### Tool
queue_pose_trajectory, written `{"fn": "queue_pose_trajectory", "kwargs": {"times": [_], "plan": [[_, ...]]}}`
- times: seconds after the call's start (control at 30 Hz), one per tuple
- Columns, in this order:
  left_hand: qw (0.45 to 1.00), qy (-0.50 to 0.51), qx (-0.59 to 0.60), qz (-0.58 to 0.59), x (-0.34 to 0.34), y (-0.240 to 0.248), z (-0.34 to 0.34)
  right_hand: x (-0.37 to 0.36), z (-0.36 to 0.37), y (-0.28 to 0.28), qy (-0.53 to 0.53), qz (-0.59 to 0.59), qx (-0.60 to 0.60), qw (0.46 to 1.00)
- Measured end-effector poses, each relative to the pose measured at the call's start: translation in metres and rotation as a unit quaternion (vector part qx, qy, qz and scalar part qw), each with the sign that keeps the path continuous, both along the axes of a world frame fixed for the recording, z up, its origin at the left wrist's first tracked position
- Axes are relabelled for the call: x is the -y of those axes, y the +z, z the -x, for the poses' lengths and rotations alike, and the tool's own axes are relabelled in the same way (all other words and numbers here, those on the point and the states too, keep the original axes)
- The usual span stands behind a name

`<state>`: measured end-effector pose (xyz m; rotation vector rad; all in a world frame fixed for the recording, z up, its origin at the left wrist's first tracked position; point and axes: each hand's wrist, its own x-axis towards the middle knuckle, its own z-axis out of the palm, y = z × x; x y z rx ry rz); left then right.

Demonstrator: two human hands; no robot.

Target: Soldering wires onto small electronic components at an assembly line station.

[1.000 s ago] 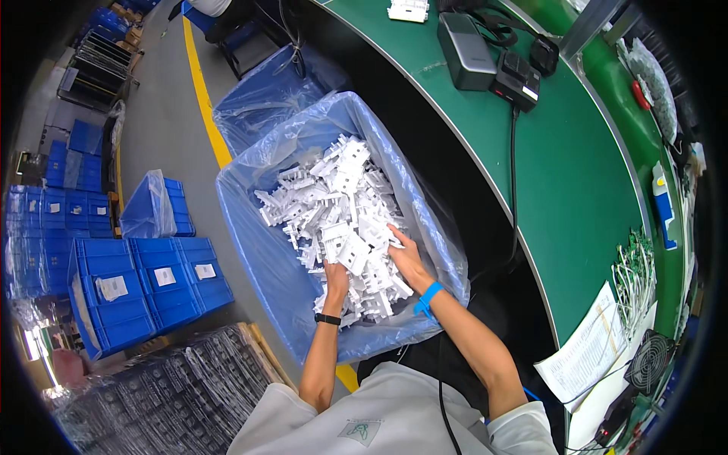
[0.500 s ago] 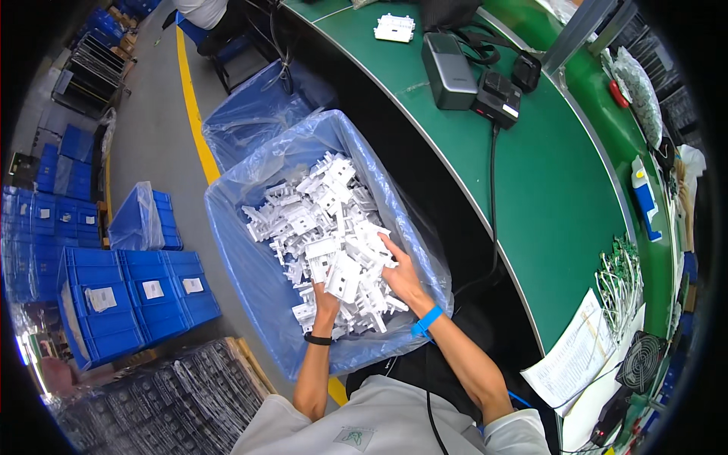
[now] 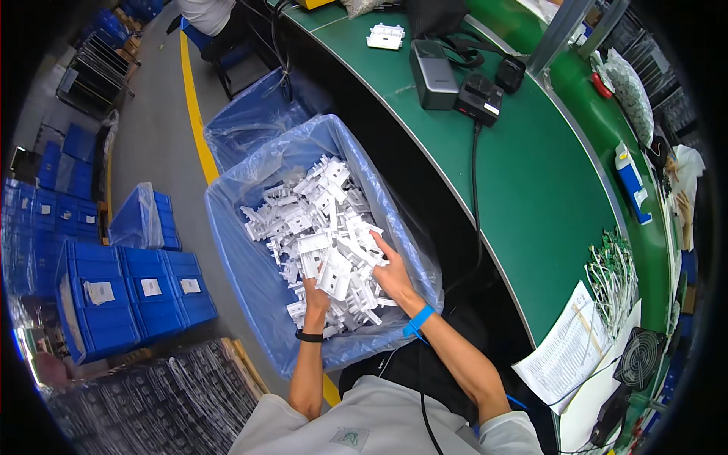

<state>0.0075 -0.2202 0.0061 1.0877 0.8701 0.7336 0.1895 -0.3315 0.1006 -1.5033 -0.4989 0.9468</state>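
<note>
Our left hand (image 3: 315,298) and right hand (image 3: 394,277) touch white parts (image 3: 309,222) in a blue bin (image 3: 256,292); we cannot tell if either grip is closed.

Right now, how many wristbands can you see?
2: a black wristband on the wrist of the left hand, and a blue wristband on the wrist of the right hand. The wrists of the other person don't show, so more may be hidden.
</note>
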Motion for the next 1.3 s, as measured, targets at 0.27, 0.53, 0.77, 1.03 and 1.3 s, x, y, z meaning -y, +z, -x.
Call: {"fn": "queue_pose_trajectory", "kwargs": {"times": [0.27,0.53,0.77,1.03,1.3], "plan": [[0.965,-0.004,-0.079,-0.249,-0.055,0.086,-0.026,-0.037,-0.018,0.062,-0.006,-0.075,0.009,0.997],[0.941,0.015,-0.047,-0.334,-0.092,0.175,-0.035,-0.074,-0.027,0.129,-0.003,-0.132,0.015,0.991],[0.968,-0.033,0.082,-0.235,-0.101,0.235,-0.056,-0.06,-0.045,0.201,-0.047,-0.216,0.056,0.974],[0.945,-0.081,0.162,-0.274,-0.055,0.367,-0.151,0.003,-0.095,0.301,-0.12,-0.314,0.15,0.93],[0.875,-0.238,0.211,-0.365,0.015,0.354,-0.335,0.109,-0.199,0.284,-0.31,-0.242,0.185,0.9]]}}
